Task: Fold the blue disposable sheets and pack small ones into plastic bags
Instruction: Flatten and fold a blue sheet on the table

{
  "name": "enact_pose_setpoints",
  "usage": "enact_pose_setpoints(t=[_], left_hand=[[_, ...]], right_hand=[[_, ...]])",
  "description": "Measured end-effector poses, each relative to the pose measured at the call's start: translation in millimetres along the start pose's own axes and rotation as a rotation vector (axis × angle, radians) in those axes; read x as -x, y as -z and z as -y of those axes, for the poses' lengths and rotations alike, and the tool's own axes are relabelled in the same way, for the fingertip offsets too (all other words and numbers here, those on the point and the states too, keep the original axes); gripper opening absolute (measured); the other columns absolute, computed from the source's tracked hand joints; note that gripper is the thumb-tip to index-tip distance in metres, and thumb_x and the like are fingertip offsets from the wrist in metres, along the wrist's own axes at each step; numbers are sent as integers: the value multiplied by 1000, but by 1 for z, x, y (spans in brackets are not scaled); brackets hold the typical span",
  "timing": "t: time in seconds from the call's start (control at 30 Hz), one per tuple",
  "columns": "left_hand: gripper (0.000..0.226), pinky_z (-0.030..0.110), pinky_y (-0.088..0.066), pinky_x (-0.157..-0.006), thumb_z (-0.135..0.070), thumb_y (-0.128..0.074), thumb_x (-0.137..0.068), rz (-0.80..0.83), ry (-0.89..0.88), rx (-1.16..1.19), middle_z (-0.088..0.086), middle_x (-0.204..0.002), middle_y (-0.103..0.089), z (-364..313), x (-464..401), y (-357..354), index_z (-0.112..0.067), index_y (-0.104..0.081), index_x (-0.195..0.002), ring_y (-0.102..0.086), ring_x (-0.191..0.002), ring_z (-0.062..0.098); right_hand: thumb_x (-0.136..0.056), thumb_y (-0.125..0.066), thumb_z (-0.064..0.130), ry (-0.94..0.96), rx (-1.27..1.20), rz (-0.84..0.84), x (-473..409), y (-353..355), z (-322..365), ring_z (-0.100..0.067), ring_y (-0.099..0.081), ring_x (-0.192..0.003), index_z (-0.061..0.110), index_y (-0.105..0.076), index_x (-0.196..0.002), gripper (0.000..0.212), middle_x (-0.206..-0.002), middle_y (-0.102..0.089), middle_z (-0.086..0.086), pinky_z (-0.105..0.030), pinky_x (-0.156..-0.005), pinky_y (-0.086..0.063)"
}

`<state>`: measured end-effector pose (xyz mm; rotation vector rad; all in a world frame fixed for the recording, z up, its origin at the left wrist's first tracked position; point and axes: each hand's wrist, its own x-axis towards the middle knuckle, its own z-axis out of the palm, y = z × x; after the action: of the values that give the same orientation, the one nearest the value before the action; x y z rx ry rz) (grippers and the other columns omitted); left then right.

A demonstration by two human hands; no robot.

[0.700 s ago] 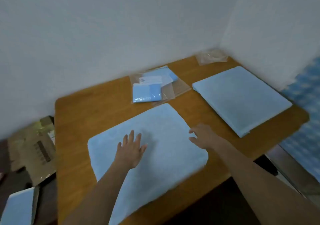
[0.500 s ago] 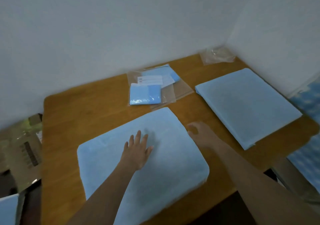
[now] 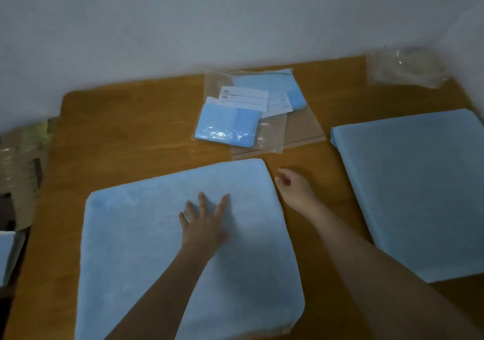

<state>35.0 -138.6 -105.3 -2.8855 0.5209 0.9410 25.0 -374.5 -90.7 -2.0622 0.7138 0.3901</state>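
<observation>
A large folded blue sheet stack [image 3: 136, 235] lies on the near part of the wooden table [image 3: 131, 130]. My left hand [image 3: 204, 224] rests flat on its top, fingers spread. My right hand [image 3: 296, 187] sits at the stack's right edge on the table, fingers loosely curled, holding nothing that I can see. A second blue stack [image 3: 419, 187] lies at the right. Behind, clear plastic bags hold small folded blue sheets [image 3: 227, 124], with white labels [image 3: 246, 97] on top.
A crumpled clear plastic bag [image 3: 408, 69] lies in the far right corner by the walls. Left of the table stands cardboard and packaging [image 3: 21, 161], with another blue piece [image 3: 6, 253] low at the left edge.
The view has come closer and turned left. My left hand has slid right and forward over the stack; my right hand has drawn off the stack to its right edge.
</observation>
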Motion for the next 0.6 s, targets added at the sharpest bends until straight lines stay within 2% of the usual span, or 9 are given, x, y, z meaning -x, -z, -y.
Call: enact_pose_setpoints(t=[0.13,0.2,0.3,0.37,0.43,0.5,0.57,0.6], left_hand=[[91,56,-18,-114,-40,-60,-91,25,50,60,14,-158,18,-8,-4,0,-50,10,-147,7,-143,49],[90,55,-18,-115,-37,-60,-92,44,65,89,13,-158,21,-10,-5,1,-51,9,-147,10,-143,48],[90,55,-17,-115,-35,-61,-92,57,73,109,12,-158,22,-13,-6,4,-52,8,-147,12,-143,47],[90,56,-16,-115,-34,-62,-91,60,78,125,11,-158,22,-12,-6,4,-52,7,-146,13,-143,47],[92,56,-15,-116,-32,-63,-91,59,78,133,11,-157,23,-12,-6,3,-53,7,-146,14,-143,47],[94,56,-13,-116,-31,-65,-90,61,84,145,10,-157,25,-12,-7,1,-54,7,-145,15,-143,47],[96,56,-12,-116,-30,-66,-89,65,90,154,10,-157,26,-12,-8,1,-54,8,-145,17,-142,46],[96,57,-12,-116,-29,-66,-89,68,93,159,10,-157,27,-12,-8,0,-54,8,-145,17,-142,46]], right_hand=[[-101,-47,30,-13,-101,34,-29,0,6,-19,-47,-128,16,-48,-141,42,-141,-51,-2,-24,-94,-36],[-101,-48,29,-58,-209,48,-39,-3,10,-14,-53,-115,15,-54,-136,38,-134,-56,-1,-21,-88,-38],[-99,-52,29,-115,-341,37,-52,-10,14,-2,-58,-85,15,-68,-115,26,-112,-68,2,-17,-66,-42],[-97,-56,29,-162,-398,22,-59,-15,16,2,-56,-76,16,-70,-105,21,-94,-68,7,-15,-59,-41],[-94,-62,25,-194,-438,-21,-64,-17,16,2,-55,-72,14,-71,-105,19,-82,-64,11,-13,-57,-40],[-90,-68,20,-241,-479,-44,-68,-18,18,1,-55,-70,13,-72,-100,13,-80,-63,10,-13,-55,-39],[-86,-72,17,-294,-528,-44,-71,-19,20,-1,-56,-70,17,-71,-85,2,-86,-66,5,-14,-55,-40],[-85,-73,16,-318,-545,-39,-72,-19,20,-3,-57,-70,19,-69,-78,8,-90,-69,2,-16,-55,-41]])
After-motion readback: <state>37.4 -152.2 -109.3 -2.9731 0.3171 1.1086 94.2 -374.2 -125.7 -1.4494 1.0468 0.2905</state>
